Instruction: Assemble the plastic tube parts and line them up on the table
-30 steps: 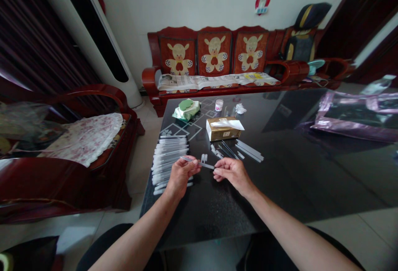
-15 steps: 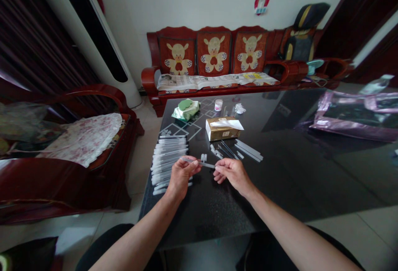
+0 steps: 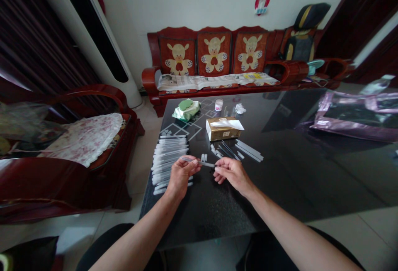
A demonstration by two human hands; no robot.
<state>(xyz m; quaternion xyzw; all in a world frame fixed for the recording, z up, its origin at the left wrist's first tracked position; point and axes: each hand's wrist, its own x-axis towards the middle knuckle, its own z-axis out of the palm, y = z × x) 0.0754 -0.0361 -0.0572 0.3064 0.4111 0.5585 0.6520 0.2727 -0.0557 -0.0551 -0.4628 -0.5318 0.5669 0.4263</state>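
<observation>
My left hand (image 3: 183, 173) is closed around a translucent white pen (image 3: 207, 164), held level above the black table. At the pen's right end, the fingertips of my right hand (image 3: 231, 172) are pinched together, with a small dark bit showing there. Left of my left hand lies a long row of similar pens (image 3: 168, 155), partly covered by that hand. Two small clear caps (image 3: 204, 157) stand just beyond the held pen. Farther right are more loose caps (image 3: 216, 151), several thin dark refills (image 3: 229, 150) and a few empty-looking translucent barrels (image 3: 249, 150).
A gold tissue box (image 3: 224, 130) sits behind the refills. Farther back are a green wipes pack (image 3: 186, 110), a small white jar (image 3: 219, 105) and crumpled tissue (image 3: 240, 108). A shiny pink bag (image 3: 351, 117) lies on the table's right side. A wooden sofa (image 3: 214, 84) stands beyond.
Both hands stay nearly in place with the pen between them. A small dark bit now shows at the pen's right end, by my right fingertips.
</observation>
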